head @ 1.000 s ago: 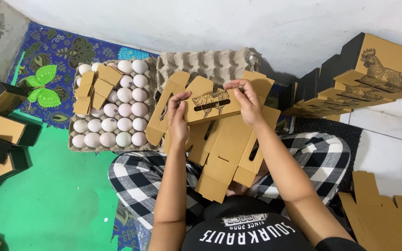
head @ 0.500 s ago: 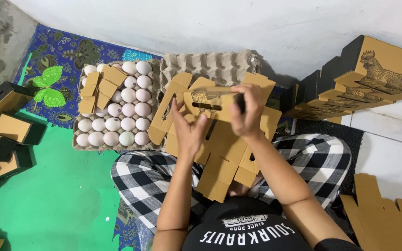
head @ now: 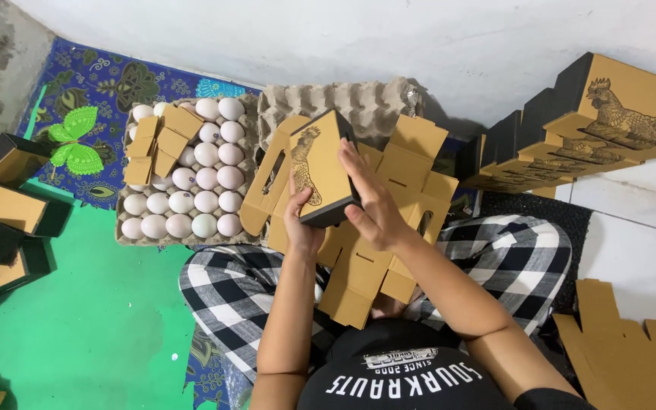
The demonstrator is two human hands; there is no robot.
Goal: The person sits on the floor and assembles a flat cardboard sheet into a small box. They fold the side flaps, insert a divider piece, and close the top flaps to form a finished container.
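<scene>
Folded box: a small brown cardboard box (head: 319, 168) with a black edge and a rooster drawing on its face, held up at the centre of the frame, tilted, above the person's lap
Left hand: the left hand (head: 301, 222) grips the box from below, at its lower left corner, fingers wrapped on the near edge
Right hand: the right hand (head: 370, 199) presses against the box's right side, fingers spread flat over the black end, thumb toward the lower edge
Box relative to hands: it sits between the two hands, touching both; the left is under it, the right is beside and partly over it
Flat blanks: a stack of unfolded cardboard blanks (head: 389, 228) lies on the lap, just behind and below the box, fanning toward the lower centre
Egg tray: a full tray of white eggs (head: 191, 190) sits left of centre, near the left hand but apart from it, with a few small cardboard pieces (head: 159, 140) lying on the eggs
Empty tray: a grey pulp egg tray (head: 343, 102) stands at top centre, behind the box
Finished boxes: a row of rooster-printed boxes (head: 594, 129) fills the upper right, well apart from the hands
Open boxes: several dark open boxes (head: 9, 205) lie at the left edge on the green floor (head: 77, 319)
</scene>
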